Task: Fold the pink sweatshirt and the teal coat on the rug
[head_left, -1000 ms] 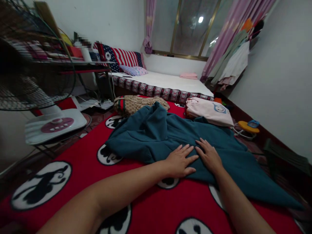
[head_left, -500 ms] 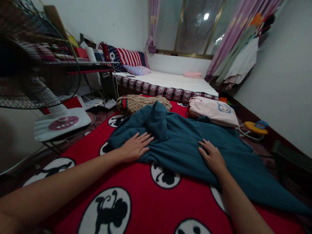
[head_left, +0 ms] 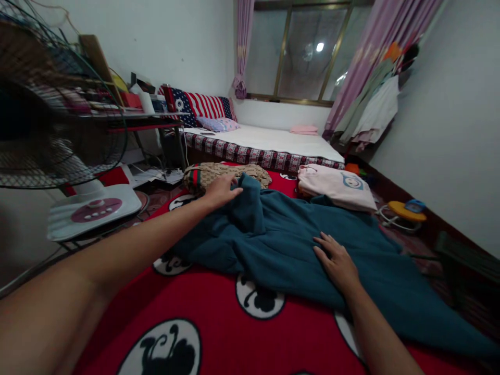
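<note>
A dark teal hooded garment point(head_left: 289, 229) lies spread across the red blanket point(head_left: 219, 302), its bunched hood point(head_left: 248, 208) standing up on the left and a sleeve trailing to the lower right. My left hand point(head_left: 223, 191) is beside the hood's upper left side, thumb and fingers apart. Whether its fingertips touch the cloth I cannot tell. Flat on the middle of the garment rests my right hand point(head_left: 336, 263), fingers extended.
Behind the garment lie a folded brown patterned cloth point(head_left: 213, 174) and a pale pink folded garment point(head_left: 336, 185). A standing fan point(head_left: 94, 203) is at the left, a yellow-topped stool point(head_left: 402, 210) at the right. Farther back is a bed point(head_left: 269, 138).
My left hand has lifted off the garment's left part and moved up and away to beside the hood. My right hand stays on the cloth. The view has tilted slightly upward.
</note>
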